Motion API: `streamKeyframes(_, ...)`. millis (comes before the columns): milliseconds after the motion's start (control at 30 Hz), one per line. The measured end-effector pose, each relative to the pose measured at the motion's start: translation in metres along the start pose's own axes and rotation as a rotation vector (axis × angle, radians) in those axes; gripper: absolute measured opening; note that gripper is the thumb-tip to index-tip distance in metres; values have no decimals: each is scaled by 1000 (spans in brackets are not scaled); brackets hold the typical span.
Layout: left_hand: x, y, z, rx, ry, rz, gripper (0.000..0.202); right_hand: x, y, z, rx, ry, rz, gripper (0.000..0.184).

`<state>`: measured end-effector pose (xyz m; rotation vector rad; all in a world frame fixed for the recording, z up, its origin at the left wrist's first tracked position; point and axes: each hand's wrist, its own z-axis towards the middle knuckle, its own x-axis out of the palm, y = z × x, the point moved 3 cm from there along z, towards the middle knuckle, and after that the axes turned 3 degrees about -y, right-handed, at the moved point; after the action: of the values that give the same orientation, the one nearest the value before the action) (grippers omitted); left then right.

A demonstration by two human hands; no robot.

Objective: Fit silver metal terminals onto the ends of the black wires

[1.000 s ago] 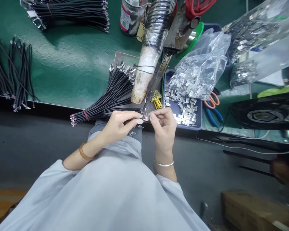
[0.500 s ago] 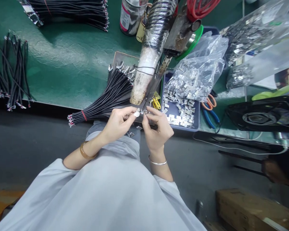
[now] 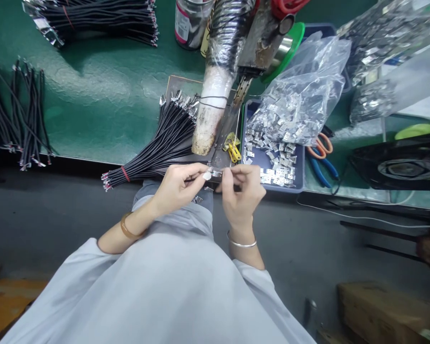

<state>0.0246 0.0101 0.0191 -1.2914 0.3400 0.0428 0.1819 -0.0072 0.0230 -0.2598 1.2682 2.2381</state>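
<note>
My left hand [image 3: 175, 191] is closed in a pinch, with a white patch at the thumb tip. It holds a small shiny metal connector [image 3: 217, 173] in front of the table edge. My right hand [image 3: 241, 196] is pinched too, thumb and forefinger at the connector's right end; what lies between those fingers is hidden. Left of the hands lies a bundle of black cables [image 3: 154, 153], tied with a red band, metal ends pointing to the back. Close to the right hand, a blue tray [image 3: 300, 167] carries many loose metal connectors [image 3: 277, 174].
A plastic-wrapped duct [image 3: 215, 86] hangs down just beyond my hands, beside a rusty metal tool [image 3: 241, 95]. A yellow cutter [image 3: 233, 150] lies near it. Right of the tray are orange-and-blue pliers [image 3: 320, 160] and a black fan [image 3: 397, 167]. More black cables [image 3: 103, 21] lie at back left.
My right hand has shifted slightly right, and its fingers have closed together more. The left hand keeps its pinch on the connector. The view has turned a little.
</note>
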Motion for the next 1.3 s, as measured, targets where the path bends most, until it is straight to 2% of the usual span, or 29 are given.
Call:
streamKeyframes(100,-1,-4,-4,226,-35,108,18,2,-3,4,191,113,178,14)
streamKeyframes(200,-3,-5,-7,347,-105,159,13,3,-4,6,203,152,245,14)
streamKeyframes(267,-4,-4,-6,297,-109,118,14,2,-2,6,63,128,154,10)
streamKeyframes(367,-4,-1,-5,119,-79,-6,16,0,5,3,-258,78,-68,10)
streamKeyframes(400,-3,-1,-4,63,-78,-41,17,0,6,1,-320,65,-123,11)
streamKeyframes(467,0,2,-4,-23,-93,-84,17,-1,6,-2,-300,14,-161,9)
streamKeyframes(600,6,6,-3,-103,-158,-114,20,-9,2,-10,-87,-229,-21,9)
streamKeyframes(667,7,7,-3,-117,-185,-120,20,-10,0,-12,-78,-273,11,10)
streamKeyframes(867,9,2,1,-76,-234,-82,18,0,6,-7,-363,-87,-201,16)
streamKeyframes(1167,9,-1,3,20,-349,74,16,8,8,0,-349,-93,-209,18)
streamKeyframes(1300,7,-4,4,64,-362,95,15,7,12,3,-330,-113,-182,19)
